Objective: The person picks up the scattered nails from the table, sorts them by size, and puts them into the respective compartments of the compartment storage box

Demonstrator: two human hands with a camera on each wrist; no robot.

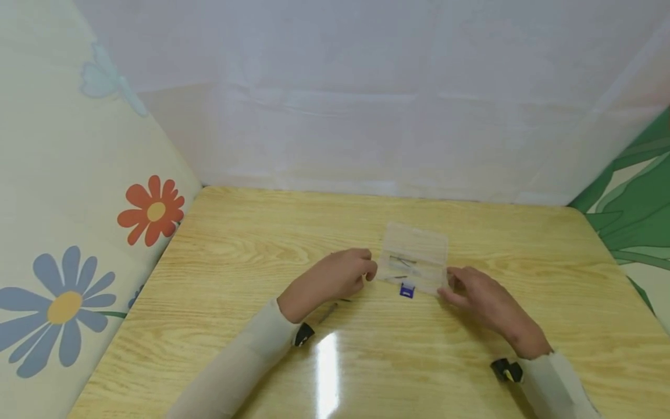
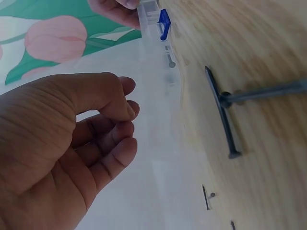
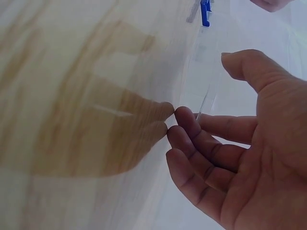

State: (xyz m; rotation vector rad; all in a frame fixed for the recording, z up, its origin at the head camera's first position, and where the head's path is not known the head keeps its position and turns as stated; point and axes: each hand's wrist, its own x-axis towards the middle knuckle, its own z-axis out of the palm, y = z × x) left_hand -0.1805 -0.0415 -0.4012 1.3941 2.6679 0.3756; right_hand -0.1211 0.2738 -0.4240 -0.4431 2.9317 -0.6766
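A clear plastic box [image 1: 419, 276] lies on the table with its lid [image 1: 416, 240] raised at the back and a blue latch [image 1: 406, 290] at the front. Several thin dark nails [image 1: 403, 260] show inside. My left hand [image 1: 348, 273] hovers just left of the box, fingers loosely bent; nothing shows between thumb and fingers in the left wrist view. At the box's right side, my right hand [image 1: 473, 297] has its fingertips low against the table beside the wall, its thumb apart. Large nails [image 2: 223, 115] lie on the wood below the left hand.
Smaller nails [image 2: 206, 197] lie farther along the wood-grain table [image 1: 251, 233]. A pale cloth backdrop [image 1: 324, 116] rises at the table's far edge. Flower-printed cloth [image 1: 63, 203] hangs at the left, with green leaf print [image 1: 638, 186] at the right.
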